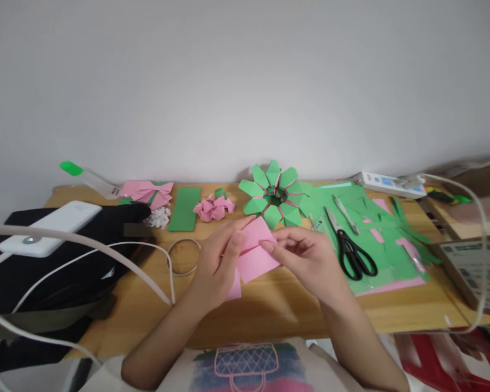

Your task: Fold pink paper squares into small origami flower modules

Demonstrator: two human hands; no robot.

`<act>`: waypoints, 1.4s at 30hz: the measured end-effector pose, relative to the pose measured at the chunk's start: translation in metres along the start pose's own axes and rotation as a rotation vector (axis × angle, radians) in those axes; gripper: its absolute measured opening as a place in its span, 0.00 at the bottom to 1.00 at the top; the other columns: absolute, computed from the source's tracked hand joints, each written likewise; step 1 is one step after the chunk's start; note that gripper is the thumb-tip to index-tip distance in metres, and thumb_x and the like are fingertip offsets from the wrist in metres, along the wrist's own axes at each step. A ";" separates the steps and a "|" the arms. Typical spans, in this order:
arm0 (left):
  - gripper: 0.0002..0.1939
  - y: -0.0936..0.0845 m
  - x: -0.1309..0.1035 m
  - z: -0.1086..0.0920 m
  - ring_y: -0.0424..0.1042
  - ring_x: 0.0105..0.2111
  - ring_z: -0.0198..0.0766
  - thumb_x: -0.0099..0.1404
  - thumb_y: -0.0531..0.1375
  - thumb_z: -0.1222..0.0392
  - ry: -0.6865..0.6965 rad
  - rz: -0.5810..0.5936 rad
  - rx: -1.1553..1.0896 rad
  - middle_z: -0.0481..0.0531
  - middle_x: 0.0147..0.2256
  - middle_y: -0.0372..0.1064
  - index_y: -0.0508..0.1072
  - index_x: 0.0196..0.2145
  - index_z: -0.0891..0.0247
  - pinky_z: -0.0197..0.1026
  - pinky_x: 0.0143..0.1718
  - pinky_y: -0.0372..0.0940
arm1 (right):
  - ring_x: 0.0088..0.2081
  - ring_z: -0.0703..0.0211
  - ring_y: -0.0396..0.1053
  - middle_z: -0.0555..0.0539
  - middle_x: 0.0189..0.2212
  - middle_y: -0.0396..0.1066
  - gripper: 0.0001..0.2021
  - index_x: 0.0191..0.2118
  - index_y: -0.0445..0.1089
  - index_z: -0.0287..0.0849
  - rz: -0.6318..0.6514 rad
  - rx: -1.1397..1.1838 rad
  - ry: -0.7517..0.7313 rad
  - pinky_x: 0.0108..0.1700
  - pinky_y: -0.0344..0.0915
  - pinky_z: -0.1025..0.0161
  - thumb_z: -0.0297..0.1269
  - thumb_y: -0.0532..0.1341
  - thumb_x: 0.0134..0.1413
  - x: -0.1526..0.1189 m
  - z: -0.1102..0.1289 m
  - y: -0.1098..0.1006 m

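Between my two hands, above the table's front half, is a pink sheet of paper (pixel 258 262) with a fold or slit running across it. My left hand (pixel 222 258) pinches its left side, thumb on top. On the right edge, my right hand (pixel 306 253) grips it between thumb and fingers. Another piece of pink paper (pixel 234 288) shows below my left hand; whether it is held or lies on the table I cannot tell. Just behind my hands stands a green paper flower (pixel 260 179) with pink edges inside its petals.
Black-handled scissors (pixel 353 256) and a white cutter (pixel 345 214) lie on green paper (pixel 375 267) at right. Folded pink pieces (pixel 214 208), a green rectangle (pixel 185 209) and a ring (pixel 183 274) lie left. White cables (pixel 106 247) cross a black bag (pixel 122 218) with a power bank (pixel 51 228).
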State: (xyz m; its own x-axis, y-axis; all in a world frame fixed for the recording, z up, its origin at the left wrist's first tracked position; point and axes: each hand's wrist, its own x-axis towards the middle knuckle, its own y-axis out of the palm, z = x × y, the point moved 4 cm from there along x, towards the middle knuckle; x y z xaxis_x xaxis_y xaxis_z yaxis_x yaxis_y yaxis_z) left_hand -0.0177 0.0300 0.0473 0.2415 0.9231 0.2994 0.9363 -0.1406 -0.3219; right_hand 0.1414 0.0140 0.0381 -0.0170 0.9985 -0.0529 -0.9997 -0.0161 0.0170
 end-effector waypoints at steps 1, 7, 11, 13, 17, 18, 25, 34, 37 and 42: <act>0.16 0.000 0.000 0.001 0.74 0.47 0.42 0.72 0.51 0.56 -0.009 -0.004 0.006 0.53 0.48 0.76 0.75 0.50 0.58 0.42 0.49 0.67 | 0.22 0.68 0.64 0.52 0.21 0.72 0.06 0.31 0.76 0.42 0.007 0.002 -0.004 0.24 0.59 0.69 0.38 0.69 0.47 -0.001 0.001 0.000; 0.12 0.001 0.001 0.012 0.77 0.41 0.40 0.63 0.62 0.59 -0.166 0.023 -0.183 0.51 0.42 0.78 0.78 0.44 0.58 0.38 0.41 0.71 | 0.22 0.68 0.65 0.52 0.21 0.73 0.06 0.31 0.77 0.44 -0.018 0.001 -0.054 0.23 0.61 0.69 0.36 0.70 0.44 -0.003 0.004 -0.001; 0.11 -0.002 0.000 0.010 0.77 0.39 0.39 0.59 0.65 0.61 -0.245 0.009 -0.274 0.50 0.39 0.79 0.78 0.41 0.60 0.37 0.40 0.71 | 0.20 0.69 0.64 0.53 0.19 0.71 0.06 0.30 0.77 0.43 -0.034 -0.017 -0.073 0.21 0.60 0.70 0.36 0.71 0.43 -0.002 0.007 -0.002; 0.11 -0.003 0.000 0.007 0.77 0.39 0.40 0.58 0.66 0.61 -0.279 0.020 -0.277 0.51 0.39 0.79 0.79 0.40 0.61 0.37 0.40 0.71 | 0.20 0.68 0.64 0.53 0.19 0.71 0.06 0.29 0.77 0.42 -0.037 -0.022 -0.070 0.21 0.61 0.70 0.36 0.71 0.43 -0.003 0.009 -0.001; 0.12 -0.005 -0.003 0.002 0.77 0.38 0.41 0.57 0.67 0.61 -0.303 0.044 -0.264 0.51 0.39 0.79 0.78 0.41 0.60 0.38 0.38 0.72 | 0.20 0.68 0.64 0.51 0.19 0.71 0.05 0.27 0.76 0.41 -0.031 -0.067 -0.074 0.21 0.60 0.70 0.37 0.69 0.47 -0.004 0.013 -0.001; 0.12 -0.005 -0.004 0.001 0.77 0.37 0.40 0.57 0.67 0.61 -0.295 0.047 -0.270 0.51 0.39 0.79 0.78 0.41 0.60 0.38 0.37 0.72 | 0.20 0.68 0.64 0.51 0.18 0.71 0.05 0.27 0.75 0.41 -0.024 -0.084 -0.074 0.20 0.59 0.70 0.37 0.68 0.48 -0.005 0.014 0.000; 0.05 -0.006 -0.003 -0.005 0.76 0.29 0.36 0.61 0.63 0.59 -0.266 0.035 -0.219 0.49 0.31 0.79 0.79 0.35 0.59 0.33 0.29 0.70 | 0.21 0.67 0.65 0.51 0.19 0.71 0.06 0.26 0.75 0.42 0.025 -0.091 -0.064 0.20 0.59 0.69 0.38 0.67 0.50 -0.007 0.018 0.002; 0.05 -0.006 -0.001 -0.013 0.76 0.28 0.36 0.61 0.62 0.59 -0.225 -0.044 -0.092 0.46 0.30 0.79 0.79 0.33 0.59 0.34 0.28 0.71 | 0.21 0.65 0.67 0.50 0.19 0.73 0.05 0.27 0.75 0.42 0.011 -0.077 -0.087 0.21 0.61 0.68 0.38 0.68 0.48 -0.008 0.021 0.003; 0.05 -0.006 -0.002 -0.013 0.76 0.28 0.36 0.60 0.62 0.60 -0.227 -0.046 -0.095 0.46 0.29 0.79 0.79 0.33 0.59 0.34 0.28 0.71 | 0.21 0.65 0.67 0.50 0.20 0.74 0.06 0.26 0.75 0.43 0.015 -0.068 -0.087 0.21 0.61 0.68 0.38 0.68 0.48 -0.009 0.022 0.003; 0.04 -0.005 0.000 -0.010 0.76 0.29 0.35 0.59 0.63 0.61 -0.246 -0.032 -0.116 0.46 0.30 0.79 0.79 0.33 0.58 0.34 0.29 0.70 | 0.22 0.66 0.65 0.51 0.20 0.72 0.07 0.26 0.74 0.42 0.045 -0.020 -0.031 0.22 0.60 0.68 0.39 0.68 0.48 -0.004 0.015 0.003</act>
State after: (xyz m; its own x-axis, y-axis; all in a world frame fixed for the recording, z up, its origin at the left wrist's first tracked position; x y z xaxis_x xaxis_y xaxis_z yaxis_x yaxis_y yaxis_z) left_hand -0.0203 0.0271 0.0580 0.1553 0.9850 0.0758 0.9688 -0.1369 -0.2064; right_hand 0.1388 0.0106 0.0538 -0.0613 0.9979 -0.0217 -0.9981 -0.0614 -0.0011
